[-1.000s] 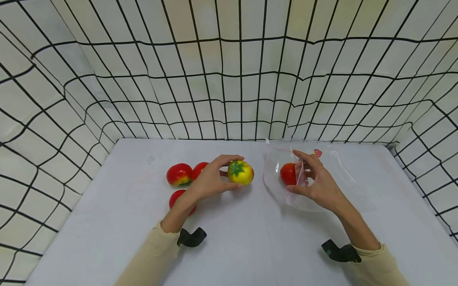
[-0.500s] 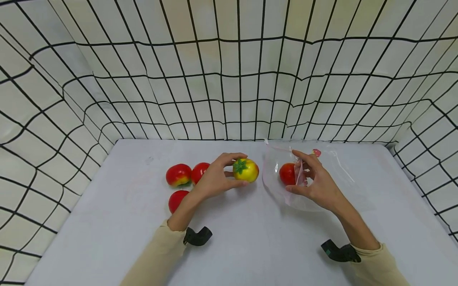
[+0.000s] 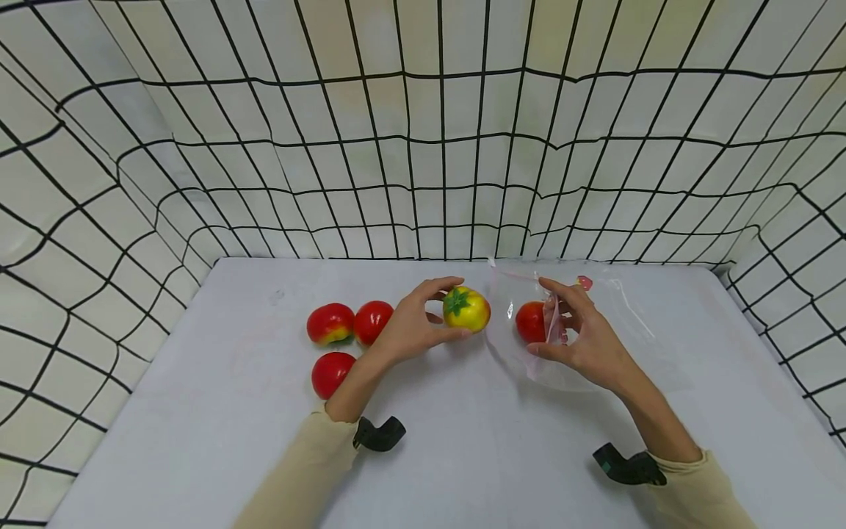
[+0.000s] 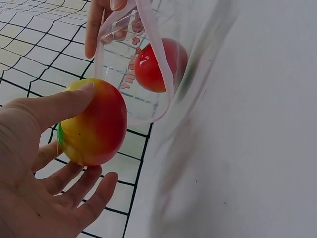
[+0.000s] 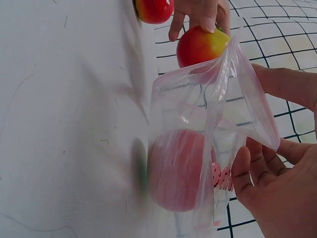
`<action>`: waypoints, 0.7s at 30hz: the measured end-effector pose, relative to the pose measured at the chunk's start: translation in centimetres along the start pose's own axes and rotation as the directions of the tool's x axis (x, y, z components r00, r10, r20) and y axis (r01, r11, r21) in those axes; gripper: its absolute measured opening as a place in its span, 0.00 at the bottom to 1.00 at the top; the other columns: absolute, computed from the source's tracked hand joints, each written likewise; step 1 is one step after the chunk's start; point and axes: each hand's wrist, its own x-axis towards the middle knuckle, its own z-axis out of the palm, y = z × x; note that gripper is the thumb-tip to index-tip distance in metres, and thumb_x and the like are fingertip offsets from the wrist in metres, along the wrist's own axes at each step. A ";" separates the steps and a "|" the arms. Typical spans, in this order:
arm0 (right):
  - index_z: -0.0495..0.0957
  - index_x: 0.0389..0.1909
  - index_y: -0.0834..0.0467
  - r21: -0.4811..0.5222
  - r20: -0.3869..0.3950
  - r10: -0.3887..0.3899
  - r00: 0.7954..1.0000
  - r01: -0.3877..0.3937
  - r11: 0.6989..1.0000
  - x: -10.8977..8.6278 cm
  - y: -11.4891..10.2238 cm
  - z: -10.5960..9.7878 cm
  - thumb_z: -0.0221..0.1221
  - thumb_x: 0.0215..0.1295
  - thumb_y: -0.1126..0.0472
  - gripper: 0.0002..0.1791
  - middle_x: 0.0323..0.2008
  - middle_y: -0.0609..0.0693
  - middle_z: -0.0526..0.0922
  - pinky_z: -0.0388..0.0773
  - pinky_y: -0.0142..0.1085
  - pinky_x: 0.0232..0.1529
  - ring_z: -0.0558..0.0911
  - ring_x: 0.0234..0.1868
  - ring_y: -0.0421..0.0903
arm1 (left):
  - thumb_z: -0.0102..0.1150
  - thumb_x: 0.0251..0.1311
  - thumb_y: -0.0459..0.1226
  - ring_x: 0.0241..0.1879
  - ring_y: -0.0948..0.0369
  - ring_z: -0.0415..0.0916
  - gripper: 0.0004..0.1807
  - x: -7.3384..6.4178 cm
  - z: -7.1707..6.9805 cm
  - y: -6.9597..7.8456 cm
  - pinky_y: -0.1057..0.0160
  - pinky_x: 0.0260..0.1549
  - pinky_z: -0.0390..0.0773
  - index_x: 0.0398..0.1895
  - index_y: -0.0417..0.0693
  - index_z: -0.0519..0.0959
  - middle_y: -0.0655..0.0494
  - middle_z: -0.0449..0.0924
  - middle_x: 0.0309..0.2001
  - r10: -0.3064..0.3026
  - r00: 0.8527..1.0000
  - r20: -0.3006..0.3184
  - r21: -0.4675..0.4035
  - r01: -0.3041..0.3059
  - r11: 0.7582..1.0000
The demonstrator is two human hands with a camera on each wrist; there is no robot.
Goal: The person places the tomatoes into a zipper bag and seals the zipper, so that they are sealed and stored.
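Note:
My left hand holds a yellow-and-red tomato with a green leafy top, thumb on one side and fingers on the other. In the left wrist view this tomato is close in front of the mouth of a clear plastic bag with a pink rim. My right hand grips the bag at its rim, and the mouth gapes toward the left hand. Inside the bag lies a red tomato, seen through the film in the right wrist view.
Left of my left hand, a red-and-yellow tomato and two red tomatoes, one behind and one nearer, lie on the white table. Black wire mesh walls in the back and both sides.
My left hand has carried the yellow-and-red tomato rightward and slightly back, up to the bag, uncovering more of the red tomatoes behind it. The right hand and bag stay nearly still.

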 end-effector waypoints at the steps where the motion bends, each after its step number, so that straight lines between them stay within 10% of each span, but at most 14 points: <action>1: 0.58 0.81 0.49 0.000 -0.001 0.000 1.000 0.000 1.000 0.0 0.0 0.0 0.77 0.53 0.63 0.56 0.70 0.62 0.68 0.86 0.57 0.56 0.77 0.62 0.62 | 0.79 0.55 0.42 0.65 0.53 0.74 0.43 0.1 0.1 0.0 0.54 0.57 0.86 0.75 0.57 0.70 0.54 0.73 0.70 -0.004 1.000 -0.003 -0.005 0.004 1.000; 21: 0.58 0.81 0.48 0.006 0.000 -0.004 1.000 0.004 1.000 0.0 0.0 0.0 0.78 0.53 0.62 0.56 0.68 0.61 0.69 0.84 0.59 0.58 0.77 0.63 0.62 | 0.79 0.54 0.43 0.62 0.57 0.75 0.40 1.0 1.9 0.4 0.58 0.54 0.86 0.72 0.58 0.72 0.57 0.76 0.69 -0.041 0.999 -0.027 -0.001 0.041 0.999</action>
